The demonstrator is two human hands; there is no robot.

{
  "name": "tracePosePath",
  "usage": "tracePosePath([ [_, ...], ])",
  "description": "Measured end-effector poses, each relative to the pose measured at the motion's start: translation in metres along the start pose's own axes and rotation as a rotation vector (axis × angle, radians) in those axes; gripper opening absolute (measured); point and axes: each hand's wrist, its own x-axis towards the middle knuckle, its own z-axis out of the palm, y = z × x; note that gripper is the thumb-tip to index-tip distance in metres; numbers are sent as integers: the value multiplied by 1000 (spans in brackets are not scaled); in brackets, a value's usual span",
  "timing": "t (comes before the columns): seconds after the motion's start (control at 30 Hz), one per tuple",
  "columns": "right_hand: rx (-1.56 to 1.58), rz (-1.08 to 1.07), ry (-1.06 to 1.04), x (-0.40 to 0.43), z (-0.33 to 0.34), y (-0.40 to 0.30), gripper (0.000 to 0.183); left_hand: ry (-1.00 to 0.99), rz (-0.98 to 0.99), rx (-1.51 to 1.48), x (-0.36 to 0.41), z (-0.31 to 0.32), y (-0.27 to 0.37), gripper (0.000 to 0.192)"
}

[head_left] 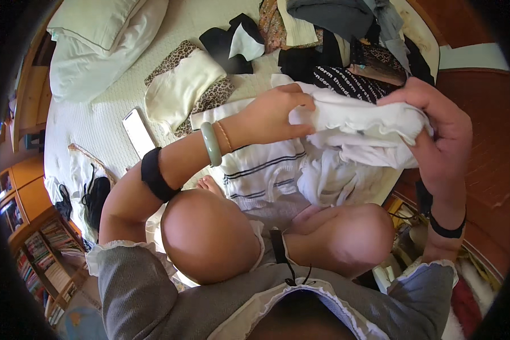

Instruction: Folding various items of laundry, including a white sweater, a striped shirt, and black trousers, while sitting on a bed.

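Observation:
A white garment with a ruffled edge [357, 114] is stretched between my two hands above the bed. My left hand [280, 111], wearing a pale green bangle, grips its left end, with thumb and forefinger spread around the cloth. At the other end my right hand [442, 123] holds the gathered fabric, its thumb on top and a finger underneath. Below lies a white knit garment with dark stripes [263, 165], spread in front of my bent knees. Crumpled white cloth [340, 178] sits to its right, partly under the held garment.
Folded cream cloth [187, 85] and leopard-print fabric [214, 93] lie beyond my left arm, near a phone [138, 132]. A clothing pile [331, 21] covers the far right of the bed. Pillows [93, 25] rest at far left. Bookshelves [46, 255] stand beside the bed.

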Motion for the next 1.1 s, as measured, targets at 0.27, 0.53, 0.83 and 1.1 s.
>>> tracePosePath([
  [0.27,-99,50,-56,-10,-15,-17,18,5,8,47,0,8,4,29],
  [0.53,-201,31,-152,-20,-27,-21,20,148,-225,319,-4,-15,-22,19],
  [0.83,-26,136,-370,-33,-27,-24,28,411,-419,26,-34,-50,-75,22],
  [1.1,-152,249,-52,-63,-45,-45,28,446,-311,343,-32,-55,-50,29],
])
